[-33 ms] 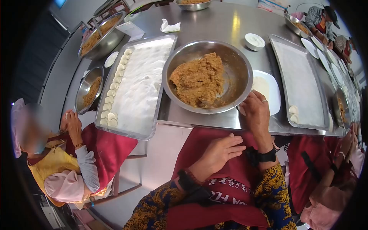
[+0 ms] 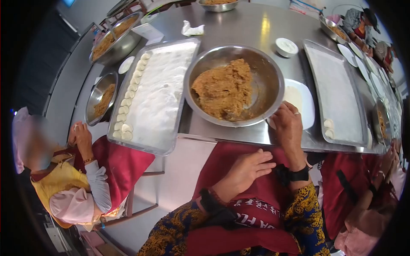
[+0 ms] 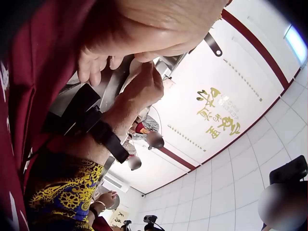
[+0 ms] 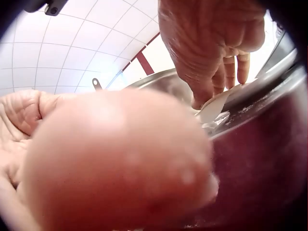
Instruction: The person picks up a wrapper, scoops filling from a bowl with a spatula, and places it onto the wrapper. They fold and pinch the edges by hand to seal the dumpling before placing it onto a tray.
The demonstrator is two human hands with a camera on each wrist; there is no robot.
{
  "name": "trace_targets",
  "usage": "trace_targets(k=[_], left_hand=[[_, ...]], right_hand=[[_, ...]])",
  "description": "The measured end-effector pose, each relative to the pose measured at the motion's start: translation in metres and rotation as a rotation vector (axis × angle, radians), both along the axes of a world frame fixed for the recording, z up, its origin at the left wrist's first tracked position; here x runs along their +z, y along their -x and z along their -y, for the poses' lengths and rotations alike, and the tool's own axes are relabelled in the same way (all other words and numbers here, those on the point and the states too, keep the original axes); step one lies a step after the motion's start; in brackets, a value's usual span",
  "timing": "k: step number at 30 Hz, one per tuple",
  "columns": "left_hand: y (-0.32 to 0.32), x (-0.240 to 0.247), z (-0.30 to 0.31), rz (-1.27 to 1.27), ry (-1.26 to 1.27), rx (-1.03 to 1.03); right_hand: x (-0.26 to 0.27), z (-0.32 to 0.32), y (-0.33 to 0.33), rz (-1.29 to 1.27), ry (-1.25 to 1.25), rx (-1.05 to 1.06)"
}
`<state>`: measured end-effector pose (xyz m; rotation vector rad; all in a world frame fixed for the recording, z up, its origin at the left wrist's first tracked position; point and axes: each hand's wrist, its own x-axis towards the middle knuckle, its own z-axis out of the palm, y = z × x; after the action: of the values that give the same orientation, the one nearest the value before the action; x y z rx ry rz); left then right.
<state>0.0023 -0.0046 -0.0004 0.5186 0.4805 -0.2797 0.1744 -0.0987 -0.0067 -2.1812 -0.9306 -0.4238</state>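
Observation:
At the near edge of a square white plate (image 2: 309,109), my right hand (image 2: 288,129) points downward, its fingers bent. It pinches the edge of a thin, pale dough wrapper (image 4: 214,109) between thumb and fingers. More round wrappers (image 2: 293,96) lie on the plate, partly covered by that hand. My left hand (image 2: 247,170) is held over the apron with its fingers extended and nothing in it; it looms large and blurred in the right wrist view. Just left of the plate stands a steel bowl (image 2: 277,72) of brown minced filling (image 2: 226,91).
A floured tray (image 2: 158,106) with a row of dumplings (image 2: 124,102) lies left of the bowl; another tray (image 2: 339,98) with a few dumplings lies right. A small bowl of white powder (image 2: 286,47) stands behind the plate. People sit on both sides.

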Motion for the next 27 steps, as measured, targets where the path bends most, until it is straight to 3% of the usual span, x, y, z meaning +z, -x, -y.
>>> trace_targets(k=[3,7,10,15,19,22,24,25,27], left_hand=[[0.005,-0.005,0.0,-0.04,0.004,0.041],[0.002,-0.033,0.005,0.011,0.0,0.05],[-0.003,-0.039,0.006,0.041,-0.002,0.073],[-0.023,-0.035,0.004,0.069,-0.029,0.065],[-0.032,-0.04,0.008,0.054,0.085,0.015],[-0.027,-0.037,0.013,-0.035,0.142,0.012],[-0.025,-0.034,0.012,0.201,0.27,0.035],[-0.026,-0.032,0.012,0.088,0.294,0.084],[-0.023,-0.043,0.013,0.16,0.3,0.131]], right_hand=[[0.005,-0.011,0.004,0.035,-0.071,0.022],[-0.007,-0.001,-0.002,-0.237,-0.19,0.037],[-0.019,0.014,-0.014,-0.644,-0.443,0.023],[0.003,0.041,-0.008,-0.782,-0.597,0.004],[0.003,0.06,0.018,-0.838,-0.58,-0.051],[0.021,0.062,0.061,-0.95,-0.466,0.046],[0.018,0.056,0.082,-0.982,-0.43,0.151],[0.016,0.052,0.092,-0.981,-0.432,0.218],[0.01,0.051,0.106,-0.858,-0.351,0.246]])
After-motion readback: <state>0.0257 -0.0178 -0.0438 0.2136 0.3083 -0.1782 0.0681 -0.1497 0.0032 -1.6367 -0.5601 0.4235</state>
